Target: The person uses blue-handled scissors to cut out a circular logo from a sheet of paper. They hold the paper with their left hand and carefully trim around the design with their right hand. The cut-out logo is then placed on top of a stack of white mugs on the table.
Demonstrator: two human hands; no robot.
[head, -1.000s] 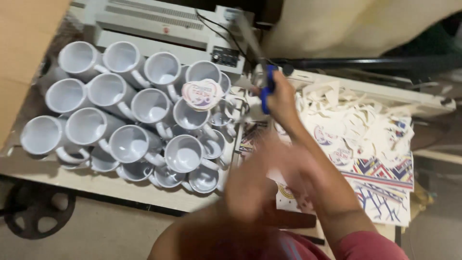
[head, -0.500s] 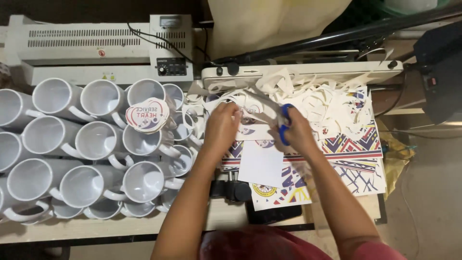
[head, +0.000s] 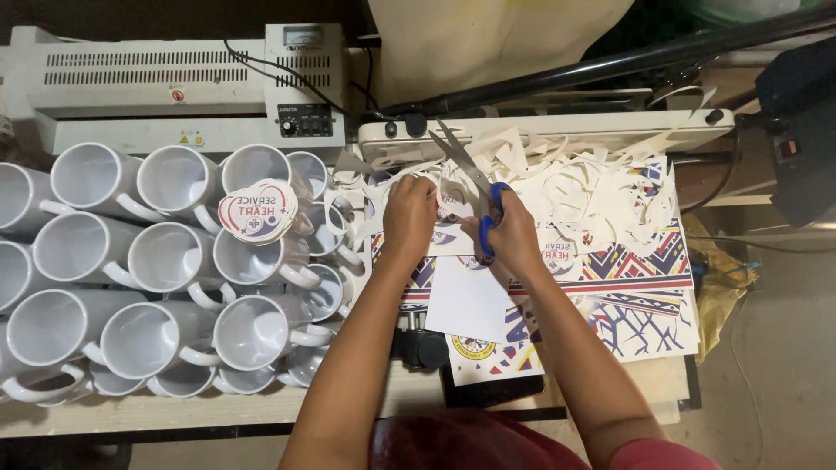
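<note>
Scissors [head: 475, 187] with blue handles sat in the right hand [head: 512, 233], fingers through the loops and closed around them, blades parted and pointing up and away toward the white paper trimmer [head: 540, 132]. Opposite it, the left hand [head: 409, 218] pinched a small printed paper piece [head: 451, 209] between thumb and fingertips, holding it just beside the blades over the patterned printed sheets [head: 636, 278] on the table.

For a clean cut, the paper looked best fed into the throat of the blades rather than the tips, with the left hand turning the piece while the scissors stayed nearly fixed. That pinch seemed well placed, close to the cut line yet off it; the fingertips needed to stay clear of the blade path. Whether the blades already touched the paper could not be told, since the hands hid the meeting point.

White offcut strips [head: 592, 187] lay heaped just behind the hands and could snag the blade tips. To the left, well apart from the cutting, stood a crowd of white mugs [head: 174, 261], 1 bearing a round printed sticker [head: 258, 211], with a white laminator [head: 174, 83] behind them.
</note>
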